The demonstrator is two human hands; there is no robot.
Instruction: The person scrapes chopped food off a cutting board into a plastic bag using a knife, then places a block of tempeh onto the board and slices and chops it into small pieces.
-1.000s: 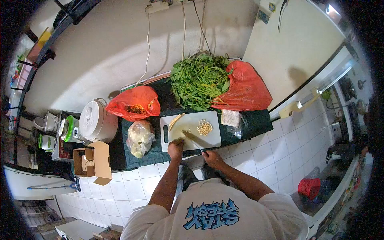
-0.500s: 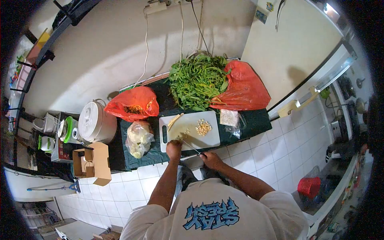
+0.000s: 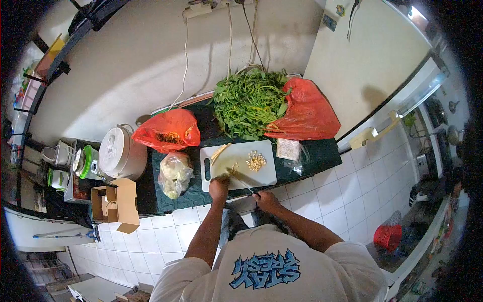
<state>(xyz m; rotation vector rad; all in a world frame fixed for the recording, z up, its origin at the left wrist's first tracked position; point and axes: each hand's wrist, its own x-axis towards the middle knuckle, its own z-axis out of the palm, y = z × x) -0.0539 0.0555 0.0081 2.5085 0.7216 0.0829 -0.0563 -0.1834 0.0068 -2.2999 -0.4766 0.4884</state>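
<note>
My right hand (image 3: 266, 201) is wrapped round the dark handle of a knife (image 3: 245, 184), whose blade slants over the near edge of a white cutting board (image 3: 266, 176) toward my left hand. Fingers curled, my left hand (image 3: 219, 187) rests at the board's near edge beside the blade tip; what it pinches is hidden. A few small cut bits (image 3: 234, 166) lie just beyond the blade. To their right is a pile of pale chopped pieces (image 3: 256, 161). Long pale sticks (image 3: 220, 152) lie at the board's far left.
Leafy greens (image 3: 249, 103) and a red plastic bag (image 3: 312, 113) lie behind the board. Left of it are another red bag (image 3: 168, 128), a clear bag of pale vegetables (image 3: 175, 176), a rice cooker (image 3: 121, 153) and an open cardboard box (image 3: 128, 206). A small packet (image 3: 288, 149) sits right.
The knife blade has turned a little and shows more of its flat side. Both hands stay in nearly the same place, and the chopped pile looks the same.
</note>
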